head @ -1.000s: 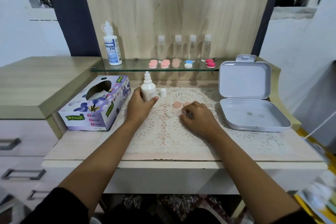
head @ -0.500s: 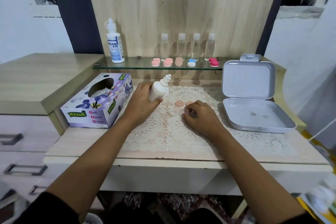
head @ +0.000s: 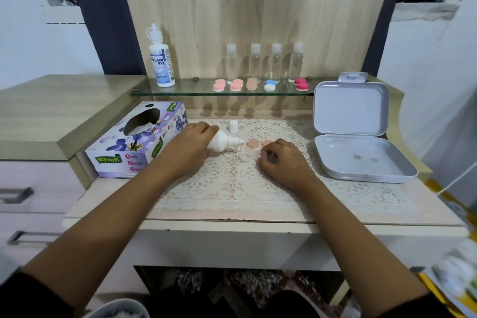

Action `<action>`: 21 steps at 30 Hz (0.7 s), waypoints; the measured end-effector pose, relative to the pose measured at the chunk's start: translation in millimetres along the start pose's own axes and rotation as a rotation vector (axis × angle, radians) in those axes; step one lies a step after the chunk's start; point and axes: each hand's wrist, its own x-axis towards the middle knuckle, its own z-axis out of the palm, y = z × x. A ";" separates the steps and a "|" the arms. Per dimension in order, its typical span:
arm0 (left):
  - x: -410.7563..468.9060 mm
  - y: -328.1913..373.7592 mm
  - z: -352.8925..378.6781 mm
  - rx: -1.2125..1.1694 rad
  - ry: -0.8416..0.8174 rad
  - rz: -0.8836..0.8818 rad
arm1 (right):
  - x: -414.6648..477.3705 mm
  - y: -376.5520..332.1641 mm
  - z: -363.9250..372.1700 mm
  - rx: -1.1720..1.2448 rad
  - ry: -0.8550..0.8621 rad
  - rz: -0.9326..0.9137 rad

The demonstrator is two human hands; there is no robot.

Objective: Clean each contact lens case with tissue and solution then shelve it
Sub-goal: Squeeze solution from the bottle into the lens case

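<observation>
The bottle [head: 220, 140], upright a second ago, is now tipped flat in the left hand [head: 188, 147], fingers wrapped round it, nozzle toward the open case [head: 249, 156] right of the tissue box [head: 136, 144]. The right hand [head: 284, 162] pinches the case steady with its fingers. Solution goes in next, I'd judge.

At frame centre the left hand [head: 189, 146] grips a small white bottle [head: 222, 140] tipped sideways, nozzle pointing right at the clear case [head: 247, 156], which the right hand [head: 284, 162] pinches on the lace mat [head: 232, 188]. Two peach lids [head: 253, 143] lie just behind it; a white cap [head: 233, 126] stands upright behind the bottle.
</observation>
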 end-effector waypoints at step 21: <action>5.1 -6.6 2.6 0.217 0.142 0.248 | 1.4 1.9 2.0 -0.004 -0.005 -0.002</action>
